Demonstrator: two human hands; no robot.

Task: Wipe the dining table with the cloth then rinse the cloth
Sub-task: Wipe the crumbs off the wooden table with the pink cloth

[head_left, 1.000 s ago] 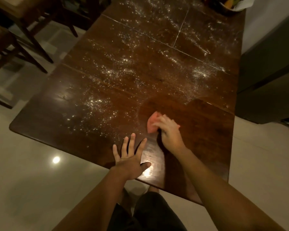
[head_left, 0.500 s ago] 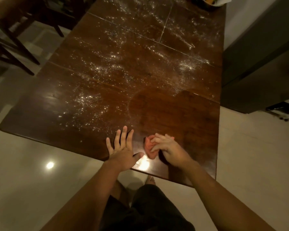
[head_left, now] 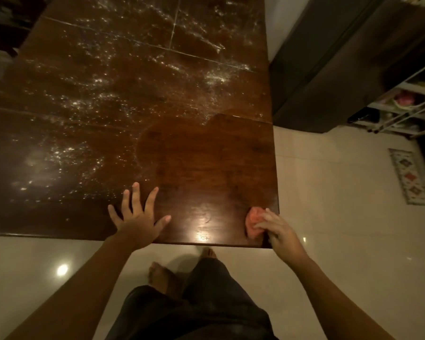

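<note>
A dark wooden dining table (head_left: 196, 153) fills the upper left of the head view. White powdery specks cover its far and left parts, while the near right patch looks wiped and glossy. My right hand (head_left: 277, 231) presses a bunched pink cloth (head_left: 253, 223) onto the table's near right corner. My left hand (head_left: 139, 217) lies flat on the near edge, fingers spread, holding nothing.
A dark cabinet (head_left: 353, 60) stands close against the table's right side. Beyond it is a white shelf rack (head_left: 407, 101), and a patterned mat (head_left: 411, 176) lies on the pale tiled floor. My legs and bare feet (head_left: 182, 271) are under the table's near edge.
My right hand has dragged the cloth toward me and then right, to the near right corner. The left hand stays flat near the edge. The view has tilted down and right.
</note>
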